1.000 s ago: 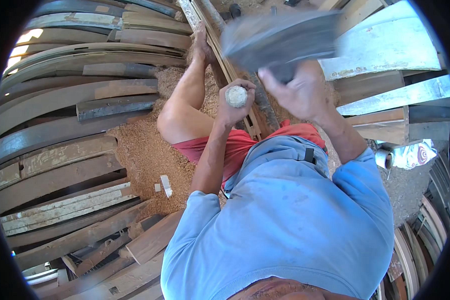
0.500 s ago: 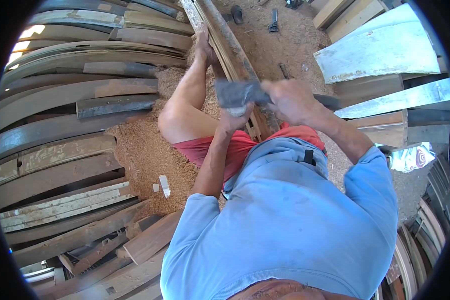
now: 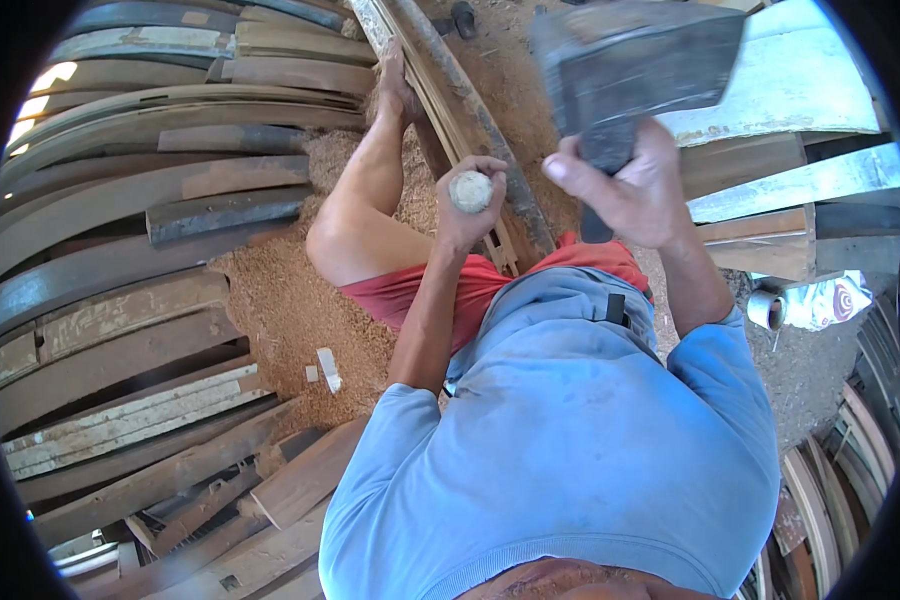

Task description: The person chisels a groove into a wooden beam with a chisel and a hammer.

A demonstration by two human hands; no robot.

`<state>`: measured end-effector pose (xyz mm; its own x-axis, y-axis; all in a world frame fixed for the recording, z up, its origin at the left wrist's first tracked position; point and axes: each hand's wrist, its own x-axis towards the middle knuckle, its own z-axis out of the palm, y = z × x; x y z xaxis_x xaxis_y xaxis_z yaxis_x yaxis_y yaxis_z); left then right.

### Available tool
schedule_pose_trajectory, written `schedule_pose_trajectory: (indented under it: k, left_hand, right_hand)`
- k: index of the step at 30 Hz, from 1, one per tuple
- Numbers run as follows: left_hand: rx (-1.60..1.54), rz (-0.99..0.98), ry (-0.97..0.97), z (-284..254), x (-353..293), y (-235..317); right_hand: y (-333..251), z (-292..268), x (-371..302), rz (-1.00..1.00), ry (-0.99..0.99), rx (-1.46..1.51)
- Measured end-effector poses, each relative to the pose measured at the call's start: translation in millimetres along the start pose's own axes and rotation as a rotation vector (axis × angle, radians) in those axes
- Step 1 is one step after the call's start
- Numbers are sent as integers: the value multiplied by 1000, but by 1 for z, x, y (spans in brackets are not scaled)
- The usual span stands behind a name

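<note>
My left hand (image 3: 470,205) is closed around an upright tool handle with a pale, round, battered end (image 3: 471,191). Its lower part is hidden below the fist, so I cannot tell its kind. This fist is above a long grooved wooden beam (image 3: 440,110) running away between my legs. To its right, my right hand (image 3: 630,190) grips the short dark handle of a hatchet (image 3: 645,70). The hatchet's broad dark head is raised, slightly blurred, and apart from the pale round end.
Stacked boards (image 3: 120,200) fill the left side. More timber (image 3: 760,240) and a whitish panel (image 3: 780,90) are at the right, with a tape roll (image 3: 767,309) and a printed bag (image 3: 830,302) nearer me. Sawdust and shavings (image 3: 280,290) cover the floor beside my bent leg.
The hatchet has risen from over the left fist, up and to the right, and its broad head now shows. My left hand has stayed nearly in place, its handle's round end now uncovered.
</note>
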<state>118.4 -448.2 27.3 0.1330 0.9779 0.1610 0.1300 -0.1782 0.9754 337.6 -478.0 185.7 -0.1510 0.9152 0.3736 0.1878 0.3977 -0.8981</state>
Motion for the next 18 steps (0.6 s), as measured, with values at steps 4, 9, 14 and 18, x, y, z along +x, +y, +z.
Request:
schedule_pose_trajectory:
  k: [4,9,14,18]
  left_hand:
    - [-37,-51,42,-9,15,20]
    - [38,-85,-28,-7,22,22]
    - [99,25,-51,11,21,20]
    - [256,310,-18,24,19,11]
  right_hand:
    - [-4,-10,4,-67,176,102]
    - [-15,-23,11,-148,237,160]
    - [-10,-16,15,69,121,-161]
    - [50,2,-9,15,-213,-637]
